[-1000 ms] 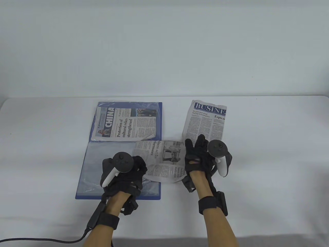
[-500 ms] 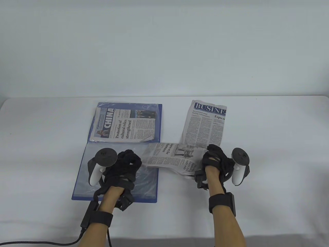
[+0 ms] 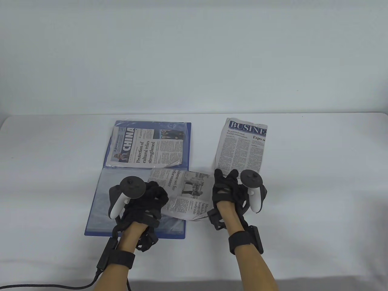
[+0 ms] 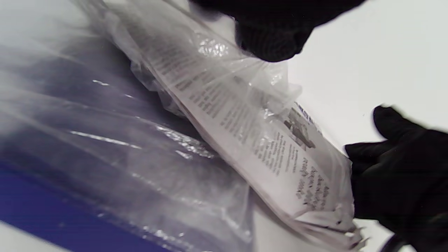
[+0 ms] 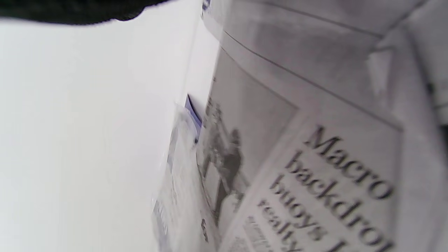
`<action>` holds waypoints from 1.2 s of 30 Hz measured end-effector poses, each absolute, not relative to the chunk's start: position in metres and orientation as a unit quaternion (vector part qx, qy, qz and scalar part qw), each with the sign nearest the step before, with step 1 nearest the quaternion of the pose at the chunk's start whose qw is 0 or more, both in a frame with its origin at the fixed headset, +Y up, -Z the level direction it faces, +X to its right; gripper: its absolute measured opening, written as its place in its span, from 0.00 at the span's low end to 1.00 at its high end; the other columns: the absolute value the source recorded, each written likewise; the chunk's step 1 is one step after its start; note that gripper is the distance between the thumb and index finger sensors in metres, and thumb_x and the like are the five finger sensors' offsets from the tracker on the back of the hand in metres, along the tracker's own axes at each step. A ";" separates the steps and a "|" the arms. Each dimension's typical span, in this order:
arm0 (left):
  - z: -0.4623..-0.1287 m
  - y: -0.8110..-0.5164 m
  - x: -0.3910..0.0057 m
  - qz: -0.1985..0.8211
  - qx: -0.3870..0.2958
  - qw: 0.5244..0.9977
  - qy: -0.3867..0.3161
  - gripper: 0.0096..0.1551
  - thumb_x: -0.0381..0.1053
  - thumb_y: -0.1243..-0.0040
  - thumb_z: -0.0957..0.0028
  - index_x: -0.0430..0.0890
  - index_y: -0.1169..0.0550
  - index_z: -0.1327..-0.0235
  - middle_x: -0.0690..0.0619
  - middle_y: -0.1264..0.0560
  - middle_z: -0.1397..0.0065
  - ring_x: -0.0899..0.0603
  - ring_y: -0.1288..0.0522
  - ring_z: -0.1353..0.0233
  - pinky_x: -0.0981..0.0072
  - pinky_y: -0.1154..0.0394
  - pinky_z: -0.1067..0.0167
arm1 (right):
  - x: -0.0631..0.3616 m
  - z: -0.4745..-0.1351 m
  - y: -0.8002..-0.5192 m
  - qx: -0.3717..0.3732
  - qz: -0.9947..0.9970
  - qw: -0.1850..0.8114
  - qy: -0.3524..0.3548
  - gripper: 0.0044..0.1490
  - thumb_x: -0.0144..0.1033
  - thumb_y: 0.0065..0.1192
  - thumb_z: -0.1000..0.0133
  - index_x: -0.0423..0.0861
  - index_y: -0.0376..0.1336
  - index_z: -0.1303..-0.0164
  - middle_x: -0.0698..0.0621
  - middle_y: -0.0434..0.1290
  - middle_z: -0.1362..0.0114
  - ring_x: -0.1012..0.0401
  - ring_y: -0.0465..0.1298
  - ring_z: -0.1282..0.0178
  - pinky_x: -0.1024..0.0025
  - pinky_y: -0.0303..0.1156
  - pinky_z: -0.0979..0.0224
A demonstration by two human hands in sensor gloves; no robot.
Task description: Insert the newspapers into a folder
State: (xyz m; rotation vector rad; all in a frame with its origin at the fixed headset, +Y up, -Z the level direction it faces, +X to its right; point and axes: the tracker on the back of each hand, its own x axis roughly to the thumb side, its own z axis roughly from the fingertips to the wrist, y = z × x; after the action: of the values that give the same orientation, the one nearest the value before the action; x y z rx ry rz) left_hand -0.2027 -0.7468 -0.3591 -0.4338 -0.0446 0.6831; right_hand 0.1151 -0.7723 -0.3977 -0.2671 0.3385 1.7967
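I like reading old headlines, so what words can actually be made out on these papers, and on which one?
"CHINA" and "Protection of cultural relics strengthened": newspaper in the folder's far sleeve.
"BUSINE", cut off at the edge, and "Expo": loose newspaper on the right.
"Macro backdrop buoys": newspaper being slid into the near sleeve.
All the body text is too small to read.

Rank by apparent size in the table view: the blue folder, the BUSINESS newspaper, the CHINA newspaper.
1. blue folder, clearly largest.
2. CHINA newspaper and BUSINESS newspaper: they look about alike, so I cannot rank them.
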 end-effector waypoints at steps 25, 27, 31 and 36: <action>-0.357 -0.740 -0.194 0.331 -0.177 0.926 -0.039 0.23 0.58 0.51 0.36 0.57 0.36 0.29 0.54 0.53 0.09 0.38 0.63 0.08 0.36 0.58 0.12 | 0.028 -0.405 -0.775 0.195 0.641 0.654 0.352 0.63 0.62 0.45 0.37 0.37 0.17 0.24 0.32 0.18 0.27 0.30 0.30 0.22 0.25 0.42 0.30; -0.356 -0.739 -0.199 0.356 -0.165 0.919 -0.033 0.23 0.58 0.51 0.35 0.57 0.36 0.29 0.54 0.53 0.09 0.38 0.62 0.08 0.36 0.58 0.12 | 0.044 -0.406 -0.767 0.158 0.660 0.662 0.317 0.60 0.58 0.47 0.35 0.35 0.20 0.22 0.30 0.21 0.26 0.29 0.34 0.22 0.26 0.45 0.30; -0.356 -0.735 -0.206 0.401 -0.141 0.905 -0.023 0.23 0.58 0.51 0.35 0.57 0.36 0.29 0.54 0.53 0.09 0.38 0.61 0.08 0.36 0.57 0.12 | 0.071 -0.402 -0.744 0.092 0.832 0.461 0.293 0.44 0.43 0.53 0.34 0.28 0.45 0.20 0.26 0.46 0.23 0.31 0.61 0.27 0.34 0.60 0.34; -0.356 -0.737 -0.208 0.416 -0.143 0.898 -0.018 0.23 0.58 0.51 0.35 0.57 0.37 0.29 0.54 0.52 0.09 0.38 0.61 0.08 0.36 0.57 0.12 | 0.046 -0.396 -0.737 0.197 0.843 0.353 0.355 0.43 0.40 0.62 0.35 0.31 0.48 0.21 0.29 0.50 0.24 0.39 0.67 0.31 0.43 0.66 0.36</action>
State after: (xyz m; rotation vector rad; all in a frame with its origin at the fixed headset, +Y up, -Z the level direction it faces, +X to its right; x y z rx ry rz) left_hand -0.2083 -0.7365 -0.3563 -0.2957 -0.0374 0.8619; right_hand 0.0462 -0.7367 -0.3960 0.5099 0.9178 2.1807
